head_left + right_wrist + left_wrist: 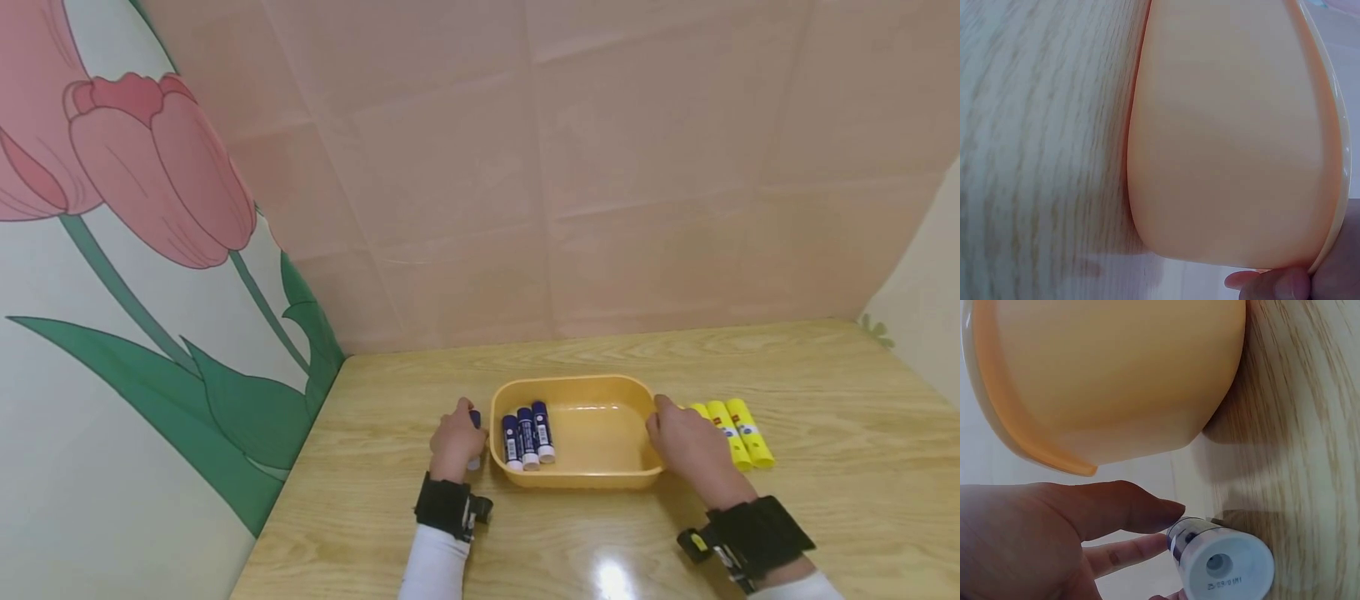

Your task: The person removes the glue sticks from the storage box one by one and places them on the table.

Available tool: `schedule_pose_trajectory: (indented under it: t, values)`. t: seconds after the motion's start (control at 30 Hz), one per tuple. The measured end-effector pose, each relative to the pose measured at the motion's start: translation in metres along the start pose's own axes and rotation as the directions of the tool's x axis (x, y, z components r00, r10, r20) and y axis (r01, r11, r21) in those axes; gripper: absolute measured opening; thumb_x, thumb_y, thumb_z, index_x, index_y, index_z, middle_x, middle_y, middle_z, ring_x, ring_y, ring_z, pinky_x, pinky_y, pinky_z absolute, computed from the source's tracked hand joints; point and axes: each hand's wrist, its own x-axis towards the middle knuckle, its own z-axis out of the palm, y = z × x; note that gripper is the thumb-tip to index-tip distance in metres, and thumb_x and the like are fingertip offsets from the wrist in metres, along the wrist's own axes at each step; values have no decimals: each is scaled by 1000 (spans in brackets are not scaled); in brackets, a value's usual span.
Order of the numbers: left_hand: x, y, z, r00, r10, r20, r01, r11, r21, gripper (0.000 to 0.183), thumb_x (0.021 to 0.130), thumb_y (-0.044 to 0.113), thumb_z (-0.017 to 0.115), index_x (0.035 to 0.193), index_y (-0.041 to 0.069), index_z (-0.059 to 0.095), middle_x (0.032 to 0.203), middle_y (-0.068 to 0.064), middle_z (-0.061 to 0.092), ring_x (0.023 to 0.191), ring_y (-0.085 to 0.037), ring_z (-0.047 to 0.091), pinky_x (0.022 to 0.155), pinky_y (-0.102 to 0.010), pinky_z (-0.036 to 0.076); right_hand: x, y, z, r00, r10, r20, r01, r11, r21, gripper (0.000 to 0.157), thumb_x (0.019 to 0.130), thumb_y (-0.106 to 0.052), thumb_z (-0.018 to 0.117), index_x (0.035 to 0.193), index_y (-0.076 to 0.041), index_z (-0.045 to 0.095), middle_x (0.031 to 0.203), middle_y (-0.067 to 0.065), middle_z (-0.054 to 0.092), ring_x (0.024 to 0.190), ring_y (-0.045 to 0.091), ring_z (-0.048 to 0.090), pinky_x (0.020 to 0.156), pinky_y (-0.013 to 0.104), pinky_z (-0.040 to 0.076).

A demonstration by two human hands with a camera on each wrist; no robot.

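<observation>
Just outside the tray's left end, my left hand (456,435) pinches a blue-and-white glue stick (1229,562) between thumb and fingers; whether it touches the surface I cannot tell. My right hand (693,446) grips the rim at the other end of the orange-yellow tray (600,433), which sits between the worktop's left and right edges. Three more blue glue sticks (527,437) lie side by side inside, at the tray's left end, white bases toward me. So I judge the blue ones mostly gathered, with only the one in my fingers outside. Toward the worktop's right edge, a row of yellow tubes (750,433) lies beside the tray, partly hidden by my right hand; I see none of them inside.

Under everything, the worktop (360,517) is pale wood grain, with a bright glare spot (613,575) nearer me. Along its back edge rises a creased pinkish sheet (600,167); past the left edge a white wall carries a tulip mural (161,167), and a pale wall (926,292) borders the right.
</observation>
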Motion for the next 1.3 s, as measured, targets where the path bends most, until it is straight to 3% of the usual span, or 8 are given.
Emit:
schedule_pose_trajectory:
  t: [0.77, 1.3]
  values:
    - [2, -1, 4, 1000, -13, 16, 13, 1000, 0, 51, 94, 26, 66, 140, 13, 50, 120, -26, 60, 104, -39, 60, 87, -55, 48, 1, 2, 0, 1000, -12, -4, 12, 1000, -7, 49, 103, -19, 42, 137, 16, 36, 77, 13, 52, 60, 22, 50, 51, 30, 40]
    - [-5, 4, -10, 1000, -9, -4, 9, 1000, -2, 51, 97, 24, 61, 144, 11, 46, 126, -25, 57, 105, -37, 58, 88, -55, 49, 1, 3, 1, 1000, -12, -10, 12, 1000, -18, 48, 103, -19, 43, 136, 15, 38, 78, 14, 53, 61, 22, 50, 51, 30, 40]
